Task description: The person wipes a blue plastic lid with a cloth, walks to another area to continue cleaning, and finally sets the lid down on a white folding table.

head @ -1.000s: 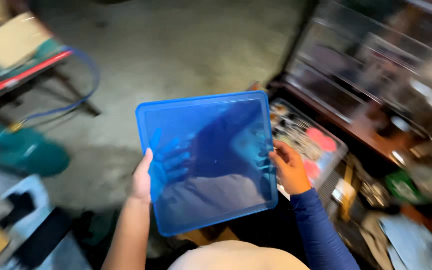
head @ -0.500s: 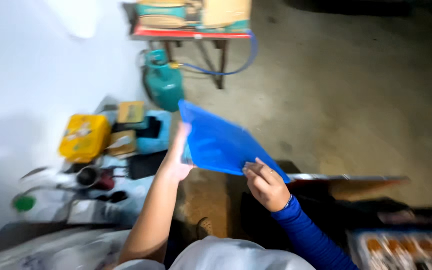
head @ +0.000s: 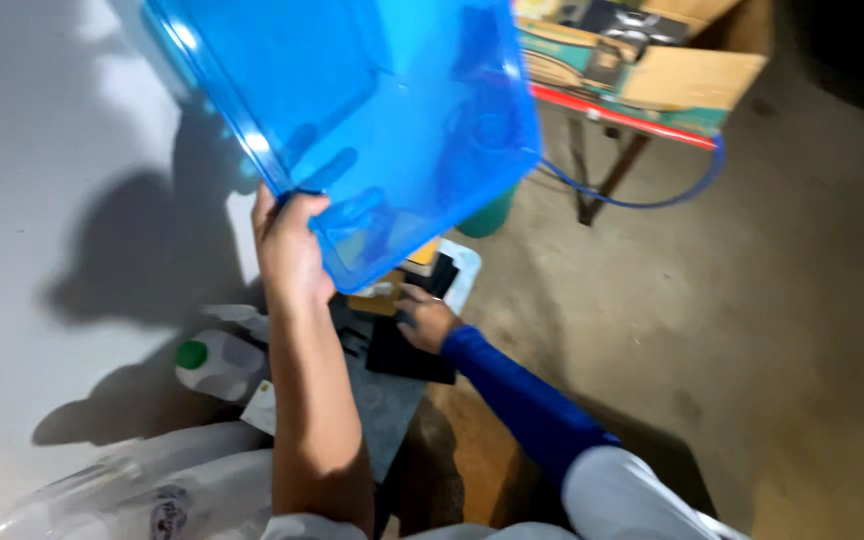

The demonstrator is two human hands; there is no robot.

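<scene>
My left hand [head: 290, 248] grips the lower edge of a clear blue plastic tray lid [head: 372, 110] and holds it raised and tilted in front of the white wall. My right hand [head: 424, 318], in a blue sleeve, is off the lid and reaches down to the clutter on the floor. Its fingers rest near a black flat object [head: 407, 352] and a small tan box [head: 380, 297]. Whether that hand holds anything is hidden by the lid's edge.
A white jug with a green cap [head: 214, 362] lies by the wall. A red-edged bench with cardboard boxes [head: 652, 80] stands at the back, a blue hose [head: 652, 195] looping under it. White plastic bags [head: 132, 480] lie at bottom left. Concrete floor [head: 752, 330] spreads right.
My right hand let go of the blue lid and dropped to the items on the floor. My left hand alone lifted the lid higher. The view swung left toward the wall.
</scene>
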